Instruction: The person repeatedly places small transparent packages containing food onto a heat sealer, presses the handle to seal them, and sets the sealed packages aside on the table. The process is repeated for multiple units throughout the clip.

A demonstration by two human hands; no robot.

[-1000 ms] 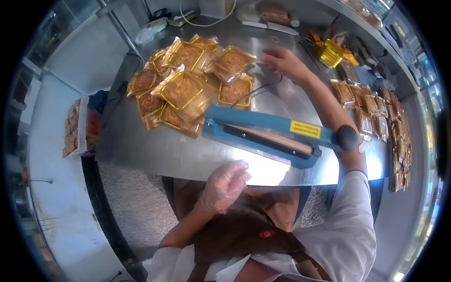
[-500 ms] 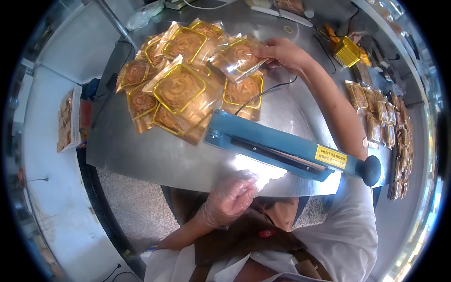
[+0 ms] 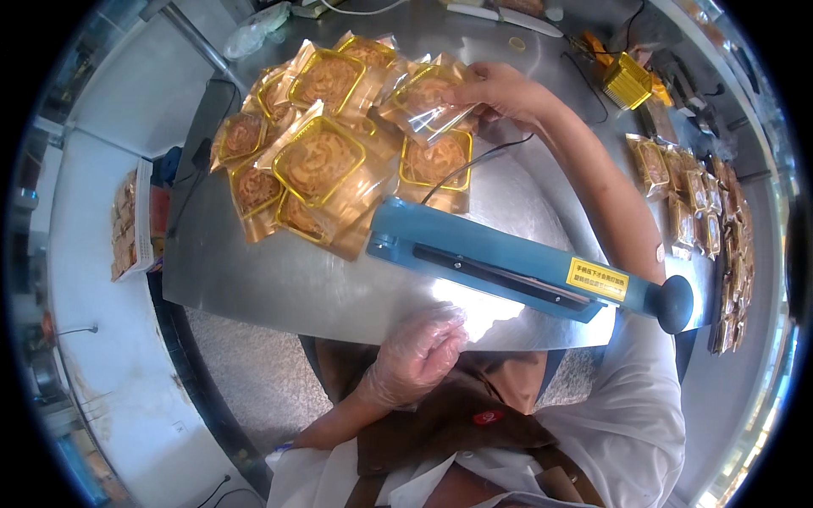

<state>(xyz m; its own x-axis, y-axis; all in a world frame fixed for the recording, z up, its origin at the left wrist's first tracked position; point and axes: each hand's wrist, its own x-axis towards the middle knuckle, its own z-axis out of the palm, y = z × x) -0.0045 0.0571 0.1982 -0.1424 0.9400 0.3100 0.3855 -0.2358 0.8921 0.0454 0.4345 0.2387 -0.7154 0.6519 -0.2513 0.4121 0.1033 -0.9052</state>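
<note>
Right hand (image 3: 500, 91) pinches a clear pouch (image 3: 423, 106) above the pile (image 3: 322, 161) behind the blue sealer (image 3: 508, 267); gloved left hand (image 3: 415, 356) rests loosely curled, empty, at the table (image 3: 271, 284) edge; pouch mouth should be kept flat and unwrinkled for the bar.

One blue heat sealer (image 3: 508, 267) — about nine pastry packets (image 3: 320, 161) piled — two hands.
</note>
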